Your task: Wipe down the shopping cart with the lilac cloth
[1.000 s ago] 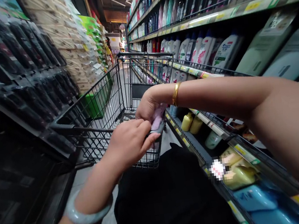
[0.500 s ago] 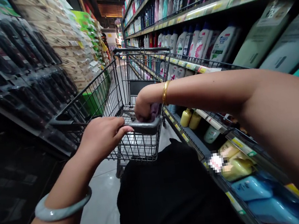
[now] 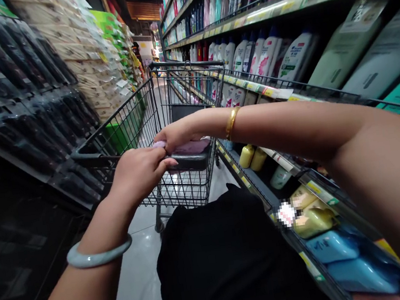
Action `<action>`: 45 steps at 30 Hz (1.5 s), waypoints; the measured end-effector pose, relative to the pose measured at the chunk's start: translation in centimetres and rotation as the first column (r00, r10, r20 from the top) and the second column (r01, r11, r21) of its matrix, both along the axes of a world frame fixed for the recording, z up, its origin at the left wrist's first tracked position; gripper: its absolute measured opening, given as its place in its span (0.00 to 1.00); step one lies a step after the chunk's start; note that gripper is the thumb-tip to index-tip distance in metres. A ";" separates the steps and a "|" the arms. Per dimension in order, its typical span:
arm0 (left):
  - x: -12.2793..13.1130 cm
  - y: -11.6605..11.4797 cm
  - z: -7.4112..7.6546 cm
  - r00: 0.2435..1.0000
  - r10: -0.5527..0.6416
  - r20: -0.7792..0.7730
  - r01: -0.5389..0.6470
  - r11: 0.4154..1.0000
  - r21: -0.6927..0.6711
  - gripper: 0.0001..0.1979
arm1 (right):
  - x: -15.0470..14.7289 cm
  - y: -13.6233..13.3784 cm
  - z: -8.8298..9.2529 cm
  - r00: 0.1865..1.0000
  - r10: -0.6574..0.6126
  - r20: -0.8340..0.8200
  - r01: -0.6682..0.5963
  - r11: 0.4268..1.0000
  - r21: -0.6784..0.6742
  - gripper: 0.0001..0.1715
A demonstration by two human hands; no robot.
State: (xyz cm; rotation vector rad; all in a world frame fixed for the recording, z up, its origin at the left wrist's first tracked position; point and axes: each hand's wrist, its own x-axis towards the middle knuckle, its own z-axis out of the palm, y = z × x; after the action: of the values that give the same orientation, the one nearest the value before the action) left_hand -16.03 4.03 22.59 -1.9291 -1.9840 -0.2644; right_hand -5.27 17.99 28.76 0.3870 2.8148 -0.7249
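Observation:
A black wire shopping cart stands in the aisle in front of me. My left hand is closed over its dark handle bar, left of the middle. My right hand reaches across from the right and rests on a pink cloth that lies on the handle. Its fingers lie flattened over the cloth's left end. A pale green bangle sits on my left wrist and a gold bangle on my right.
Shelves of shampoo bottles run along the right, with yellow and blue packs low down. Dark hanging packets and stacked paper goods fill the left side. The grey floor runs ahead between them.
My left hand has let go of the pink cloth and taken the cart handle. My right hand has spread the cloth flat along the handle. The cart sits slightly farther ahead.

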 end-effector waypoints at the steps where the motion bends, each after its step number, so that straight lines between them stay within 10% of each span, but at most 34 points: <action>1: 0.0 -0.1 -0.1 1.000 0.004 -0.004 -0.004 1.000 0.004 0.28 | 0.5 0.1 0.4 0.998 0.060 -0.004 -0.059 0.992 0.108 0.14; 5: 0.5 -0.7 -0.3 1.000 0.019 -0.011 -0.019 1.000 0.012 0.29 | 4.1 -0.2 2.0 0.977 0.211 -0.019 -0.190 0.913 0.360 0.10; 9: 2.0 -1.4 -0.5 1.000 0.007 0.027 -0.007 1.000 0.028 0.22 | 10.0 -3.7 1.2 0.908 0.279 -0.312 -0.042 0.803 0.595 0.08; 16: 4.1 -1.8 -0.4 0.999 0.036 0.013 -0.036 0.999 0.018 0.24 | 17.3 -7.1 -10.5 0.521 0.464 -0.717 0.397 0.611 0.684 0.05; 24: 6.4 0.1 -0.2 0.994 0.103 -0.024 -0.102 0.995 0.022 0.27 | 14.1 -5.3 -17.7 0.177 0.222 -0.959 0.690 0.667 0.282 0.09; 28: 8.0 1.0 -0.4 0.991 0.120 -0.064 -0.115 0.991 0.070 0.28 | 13.3 -5.1 -20.1 0.182 0.251 -0.951 0.673 0.673 0.307 0.08; 36: 9.7 3.0 -0.1 0.979 0.178 -0.099 -0.176 0.984 0.026 0.21 | 13.0 -4.3 -17.4 0.118 0.045 -0.992 0.701 0.703 0.115 0.13; 41: 10.7 5.0 -0.2 0.977 0.207 -0.054 -0.206 0.978 0.024 0.31 | 13.5 -2.1 -21.7 0.252 0.023 -0.968 0.691 0.695 0.197 0.17; 45: 11.0 6.5 0.0 0.974 0.222 -0.038 -0.222 0.975 0.014 0.35 | 14.6 -0.3 -22.2 -0.016 -0.222 -0.975 0.701 0.693 -0.169 0.11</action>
State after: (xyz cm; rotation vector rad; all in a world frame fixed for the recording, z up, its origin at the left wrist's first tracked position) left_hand -4.98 10.48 22.59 -1.6737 -2.1448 -0.1750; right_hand 9.28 17.69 6.59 1.6473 4.1670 -0.5906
